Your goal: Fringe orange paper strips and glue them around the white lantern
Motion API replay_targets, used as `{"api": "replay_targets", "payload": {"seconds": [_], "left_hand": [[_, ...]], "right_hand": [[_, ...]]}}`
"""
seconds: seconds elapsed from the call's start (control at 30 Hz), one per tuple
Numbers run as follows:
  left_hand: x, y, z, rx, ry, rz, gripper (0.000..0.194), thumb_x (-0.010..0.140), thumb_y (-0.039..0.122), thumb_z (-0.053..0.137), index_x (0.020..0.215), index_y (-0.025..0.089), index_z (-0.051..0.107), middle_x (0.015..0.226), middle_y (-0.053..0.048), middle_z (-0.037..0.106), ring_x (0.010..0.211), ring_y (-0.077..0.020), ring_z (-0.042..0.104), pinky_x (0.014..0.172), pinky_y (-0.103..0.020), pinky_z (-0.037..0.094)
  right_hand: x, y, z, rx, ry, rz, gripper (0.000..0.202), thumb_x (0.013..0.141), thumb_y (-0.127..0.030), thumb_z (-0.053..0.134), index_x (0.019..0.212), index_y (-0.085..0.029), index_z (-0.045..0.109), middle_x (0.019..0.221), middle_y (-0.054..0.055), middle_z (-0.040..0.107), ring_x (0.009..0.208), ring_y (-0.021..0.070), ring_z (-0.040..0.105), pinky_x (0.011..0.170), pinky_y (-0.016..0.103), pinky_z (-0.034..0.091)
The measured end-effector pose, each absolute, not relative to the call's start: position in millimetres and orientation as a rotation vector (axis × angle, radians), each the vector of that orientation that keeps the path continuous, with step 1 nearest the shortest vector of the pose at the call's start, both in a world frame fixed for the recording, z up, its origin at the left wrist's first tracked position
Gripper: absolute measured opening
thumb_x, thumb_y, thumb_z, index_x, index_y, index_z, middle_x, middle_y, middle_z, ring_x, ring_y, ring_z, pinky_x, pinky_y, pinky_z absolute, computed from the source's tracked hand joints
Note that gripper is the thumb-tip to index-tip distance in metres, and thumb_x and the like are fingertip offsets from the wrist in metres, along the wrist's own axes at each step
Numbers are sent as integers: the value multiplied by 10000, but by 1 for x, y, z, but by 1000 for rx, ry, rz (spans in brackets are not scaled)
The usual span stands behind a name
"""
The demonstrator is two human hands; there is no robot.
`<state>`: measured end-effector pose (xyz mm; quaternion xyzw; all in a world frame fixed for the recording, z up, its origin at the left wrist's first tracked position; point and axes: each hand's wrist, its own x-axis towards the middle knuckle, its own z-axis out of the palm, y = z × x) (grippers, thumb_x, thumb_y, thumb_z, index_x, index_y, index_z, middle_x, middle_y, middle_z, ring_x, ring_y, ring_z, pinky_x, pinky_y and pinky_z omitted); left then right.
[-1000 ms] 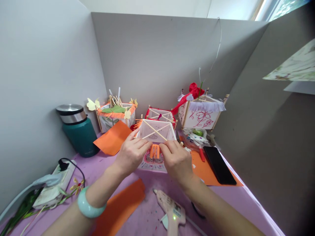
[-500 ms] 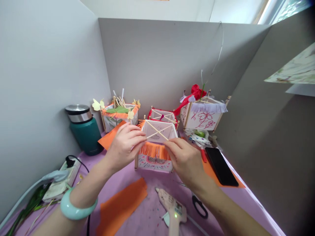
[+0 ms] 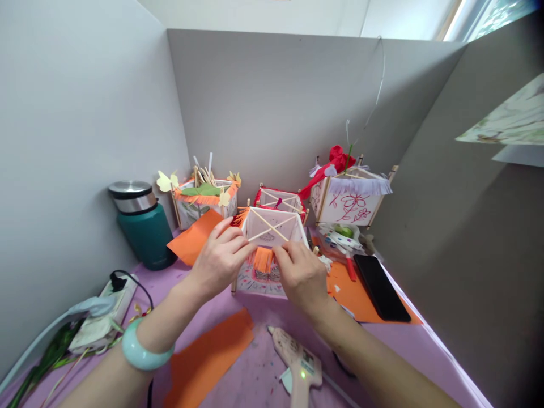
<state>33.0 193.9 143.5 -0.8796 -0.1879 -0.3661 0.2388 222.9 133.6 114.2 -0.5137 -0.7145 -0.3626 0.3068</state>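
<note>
Pinching orange fringe [image 3: 263,260] with fingers of left hand [image 3: 219,259] and right hand [image 3: 301,276] at front rim of paper box [image 3: 258,286], frame centre; likely fastening. Needed next, probably: even pressure along that edge.

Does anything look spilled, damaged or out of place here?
No spill or damage stands out. The glue gun is slightly odd: it lies on the purple table, green light lit so possibly hot, its nozzle close to a loose orange sheet.
</note>
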Motion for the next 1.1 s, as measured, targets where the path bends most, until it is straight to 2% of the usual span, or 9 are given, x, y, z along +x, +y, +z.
{"api": "replay_targets", "payload": {"seconds": [0.1, 0.27, 0.4, 0.5, 0.67, 0.8, 0.93, 1.03, 1.1], "left_hand": [[26, 196, 136, -2384, -440, -1014, 290, 860, 91, 500, 1063, 232, 651, 875, -26, 709, 940, -191, 594, 1031, -521, 360], [14, 199, 125, -2347, -392, -921, 396, 846, 56, 493, 1187, 226, 600, 1108, -59, 687, 1146, -249, 545, 1048, -553, 343], [14, 190, 127, -2324, -403, -915, 395, 816, 54, 529, 1179, 193, 600, 1186, -73, 662, 1200, -285, 516, 1069, -580, 308], [19, 178, 135, -2311, -418, -1048, 359, 779, 56, 575, 1111, 181, 624, 1126, -70, 690, 1153, -284, 549, 1058, -582, 324], [46, 166, 145, -2403, -353, -1253, 271, 781, 80, 602, 1037, 166, 633, 1000, -64, 715, 988, -222, 616, 989, -478, 437], [74, 166, 141, -2529, -426, -1249, 186, 852, 137, 545, 1020, 141, 625, 962, -90, 710, 924, -200, 637, 838, -359, 522], [95, 170, 129, -2555, -643, -1192, 188, 863, 253, 565, 1001, 140, 624, 899, -88, 717, 837, -211, 662, 735, -343, 532], [104, 174, 122, -2521, -664, -1149, 148, 868, 220, 549, 969, 150, 632, 848, -70, 726, 774, -208, 674, 699, -341, 532], [104, 176, 119, -2491, -667, -1151, 197, 874, 175, 520, 1043, 144, 617, 888, -79, 730, 778, -209, 678, 697, -345, 539]], "right_hand": [[228, 130, 108, -1270, -1917, -970, 250, 941, -142, 440, 1070, -150, 654, 887, 80, 652, 787, 185, 534, 668, 297, 374], [240, 121, 99, -1119, -2004, -1020, 345, 934, -80, 387, 1228, -48, 566, 1071, 172, 661, 947, 250, 566, 764, 368, 419], [244, 104, 95, -1137, -2101, -947, 390, 930, -72, 361, 1286, -40, 516, 1250, 205, 592, 1037, 280, 556, 795, 414, 432], [244, 89, 88, -1156, -2129, -839, 393, 920, -78, 372, 1280, -57, 528, 1318, 196, 546, 1074, 288, 540, 825, 434, 433], [244, 70, 78, -1099, -2055, -645, 337, 871, -76, 474, 1189, -95, 584, 1161, 155, 649, 1024, 278, 561, 830, 444, 446], [248, 65, 84, -1064, -1846, -483, 281, 840, -57, 551, 1105, -135, 602, 1017, 118, 669, 946, 228, 580, 820, 396, 474], [254, 76, 90, -1115, -1672, -390, 277, 860, -67, 523, 1122, -138, 577, 1040, 126, 635, 992, 221, 567, 873, 393, 468], [256, 88, 83, -1239, -1734, -363, 252, 875, -98, 489, 1102, -127, 596, 1031, 132, 641, 977, 239, 566, 854, 396, 466], [257, 90, 74, -1355, -1822, -339, 209, 878, -120, 486, 1025, -137, 633, 948, 114, 660, 897, 238, 586, 794, 379, 474]]}}
